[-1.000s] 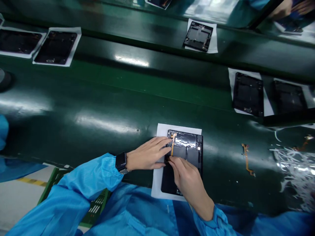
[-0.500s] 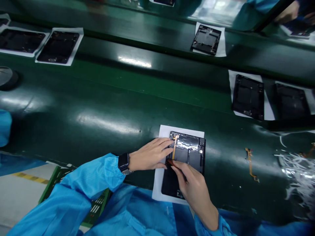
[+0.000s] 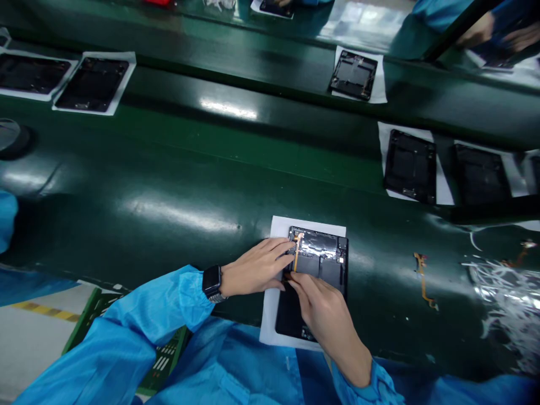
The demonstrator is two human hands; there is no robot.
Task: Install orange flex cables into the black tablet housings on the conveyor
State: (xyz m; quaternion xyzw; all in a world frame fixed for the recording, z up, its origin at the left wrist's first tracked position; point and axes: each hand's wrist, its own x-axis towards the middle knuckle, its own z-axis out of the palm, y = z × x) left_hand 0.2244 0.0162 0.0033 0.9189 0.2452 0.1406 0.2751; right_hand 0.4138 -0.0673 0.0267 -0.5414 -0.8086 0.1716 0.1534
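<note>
A black tablet housing [image 3: 318,264] lies on a white paper sheet [image 3: 268,315], its upper part showing a foil-covered area. An orange flex cable [image 3: 296,253] runs down across it near the left side. My left hand [image 3: 255,267], with a black watch on the wrist, rests its fingertips on the housing's left edge beside the cable. My right hand [image 3: 324,315] pinches the cable's lower end between finger and thumb, and that end is mostly hidden by the fingers.
Several more housings on paper sheets line the dark green conveyor belt [image 3: 169,169]. A loose orange flex cable [image 3: 423,281] and crumpled clear film [image 3: 502,292] lie to the right. A green crate [image 3: 164,360] sits below left. A co-worker's hands [image 3: 481,28] show at top right.
The view has drifted slightly. Both hands stay at the cable on the housing, with no visible change in what they hold.
</note>
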